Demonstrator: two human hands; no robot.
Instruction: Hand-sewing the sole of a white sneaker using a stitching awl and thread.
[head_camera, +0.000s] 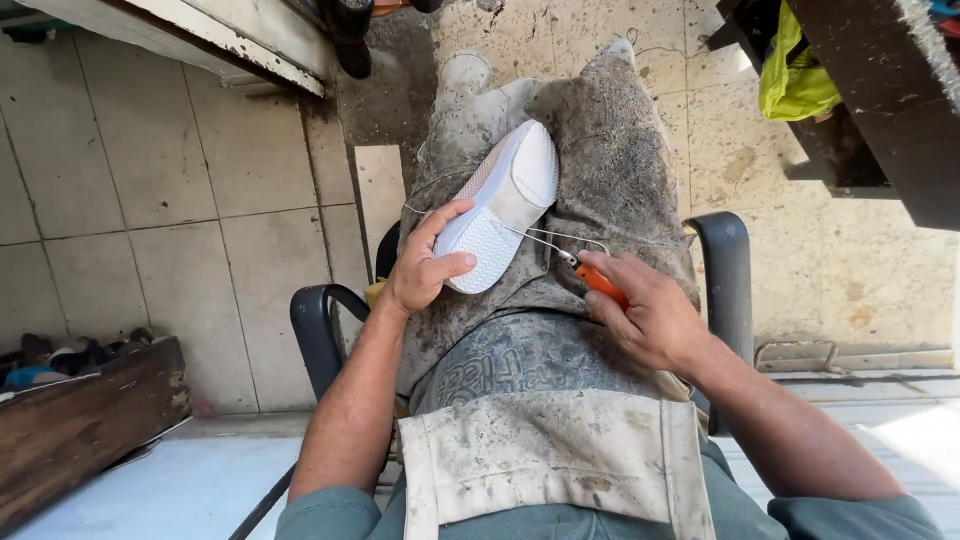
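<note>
On lap: one shoe (500, 205) (white), one awl (598, 280).

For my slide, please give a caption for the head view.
Seated person's left hand steadies a white shoe on the lap; right hand holds an orange-handled awl.

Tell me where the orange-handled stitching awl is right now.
In the head view, the orange-handled stitching awl is in the right hand, right of centre, over the lap, its metal tip pointing toward the white rubber-soled shoe.
</note>
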